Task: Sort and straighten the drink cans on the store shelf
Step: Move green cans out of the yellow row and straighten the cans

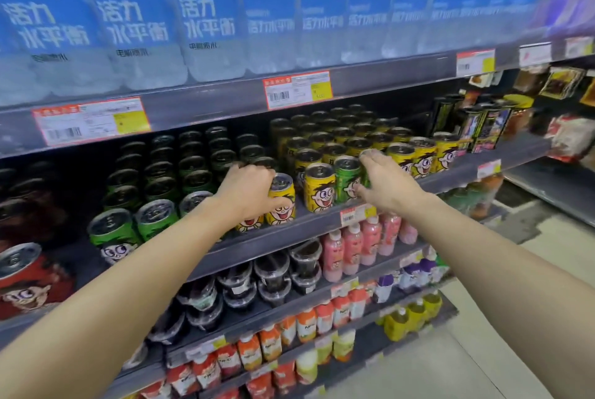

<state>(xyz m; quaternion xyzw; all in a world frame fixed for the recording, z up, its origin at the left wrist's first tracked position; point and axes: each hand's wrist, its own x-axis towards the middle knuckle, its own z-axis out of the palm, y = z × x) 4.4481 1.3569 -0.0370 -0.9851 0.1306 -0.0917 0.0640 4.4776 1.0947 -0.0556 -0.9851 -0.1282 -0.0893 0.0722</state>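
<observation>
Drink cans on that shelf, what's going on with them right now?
A person is sorting cans on the store shelf. The left hand grips a yellow can at the front edge, among the green cans. The right hand curls its fingers round a green can standing in the yellow row.

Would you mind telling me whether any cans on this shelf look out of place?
Yes: a green can stands in the front row among the yellow cans, beside the right hand. The left hand grips a yellow can sitting at the edge of the green cans.
</observation>
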